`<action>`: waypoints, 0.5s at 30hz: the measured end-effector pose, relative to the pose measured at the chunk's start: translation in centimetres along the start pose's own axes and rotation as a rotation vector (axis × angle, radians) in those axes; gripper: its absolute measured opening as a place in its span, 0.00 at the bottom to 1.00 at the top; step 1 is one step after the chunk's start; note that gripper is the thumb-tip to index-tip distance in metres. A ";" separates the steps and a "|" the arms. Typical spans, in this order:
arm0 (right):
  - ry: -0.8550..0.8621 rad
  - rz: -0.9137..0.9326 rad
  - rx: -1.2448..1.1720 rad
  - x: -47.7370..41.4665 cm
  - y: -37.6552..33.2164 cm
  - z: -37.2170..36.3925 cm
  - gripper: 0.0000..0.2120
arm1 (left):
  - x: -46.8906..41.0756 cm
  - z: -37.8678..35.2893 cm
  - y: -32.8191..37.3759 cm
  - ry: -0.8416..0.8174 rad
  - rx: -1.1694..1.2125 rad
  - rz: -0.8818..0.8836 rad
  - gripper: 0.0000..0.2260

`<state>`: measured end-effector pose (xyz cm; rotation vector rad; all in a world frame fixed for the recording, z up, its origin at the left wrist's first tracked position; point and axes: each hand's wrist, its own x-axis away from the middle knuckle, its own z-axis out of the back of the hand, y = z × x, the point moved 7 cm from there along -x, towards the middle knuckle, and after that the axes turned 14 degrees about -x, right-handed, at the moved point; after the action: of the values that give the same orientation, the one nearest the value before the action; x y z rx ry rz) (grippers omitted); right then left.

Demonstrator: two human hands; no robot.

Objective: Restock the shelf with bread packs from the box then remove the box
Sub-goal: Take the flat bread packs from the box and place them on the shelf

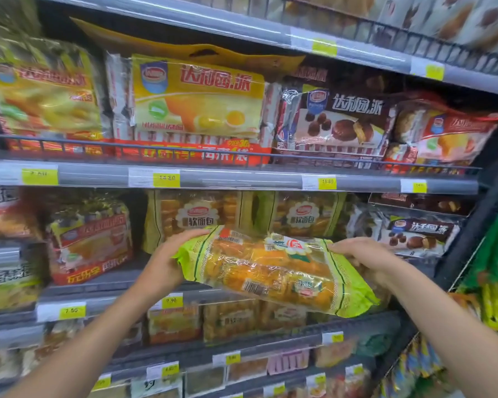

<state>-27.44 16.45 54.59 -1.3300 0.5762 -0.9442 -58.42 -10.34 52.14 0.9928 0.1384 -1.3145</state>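
Two hands hold one bread pack (270,268) lengthwise in the air before the shelf, its right end dipping lower than its left. Left hand (167,262) grips the pack's crimped left end, fingers laid along the top edge; right hand (365,258) curls over the right end. Just behind the pack stand two upright bread packs (196,216) side by side, their faces showing above its top edge. Left of the pack a strip of bare shelf board (112,278) lies open, bounded further left by a red-and-yellow cake pack (89,239). Right of the pack sit chocolate pie packs (414,234). Below its lower edge runs the shelf lip (121,303) with a yellow price tag (172,302); well above it runs the upper shelf rail (242,179)
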 end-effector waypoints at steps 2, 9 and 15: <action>-0.029 -0.006 -0.051 -1.5 0.2 0.2 0.15 | -0.8 -0.5 -1.1 0.038 -0.095 0.052 0.27; -0.307 -0.142 -0.244 -5.8 0.8 -3.9 0.08 | -1.1 -2.0 -3.8 0.125 0.076 0.296 0.20; -0.403 -0.244 -0.414 -9.6 4.4 -9.0 0.29 | 0.2 -0.2 -5.2 0.221 -0.007 0.476 0.18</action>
<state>-38.78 19.41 47.15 -1.9396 0.3079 -0.7392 -62.65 -9.99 49.20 1.0832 0.0678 -0.7700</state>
